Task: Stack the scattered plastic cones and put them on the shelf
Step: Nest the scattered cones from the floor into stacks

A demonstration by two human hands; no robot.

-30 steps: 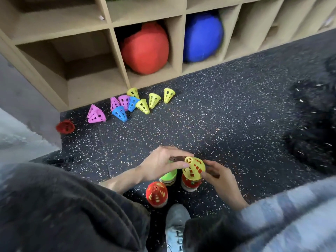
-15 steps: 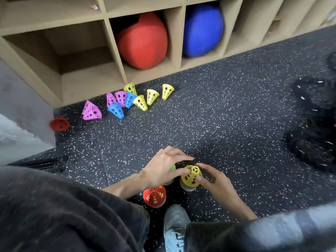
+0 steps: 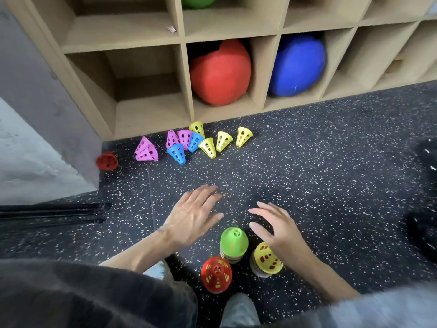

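Note:
Three cone stacks stand on the floor near my feet: a green-topped stack [image 3: 233, 242], a yellow-topped stack [image 3: 268, 259] and a red-topped stack [image 3: 216, 274]. My left hand [image 3: 191, 216] hovers open above the floor, left of the green stack, holding nothing. My right hand [image 3: 277, 227] is open too, just above and behind the yellow stack. Scattered cones lie by the shelf [image 3: 151, 114]: several yellow cones [image 3: 222, 140], two blue cones [image 3: 177, 152], pink cones [image 3: 145, 149] and a lone red cone [image 3: 107, 161] at the left.
A red ball [image 3: 220, 72] and a blue ball [image 3: 298, 65] fill two bottom shelf cubbies; the bottom-left cubby holds nothing. A grey wall [image 3: 42, 129] stands left. Black bars [image 3: 52, 213] lie on the floor at left. A dark furry shape [image 3: 425, 209] sits right.
Both hands let go of the yellow cone, now seated on its stack, and lifted forward with fingers spread. The view has tilted up toward the shelf.

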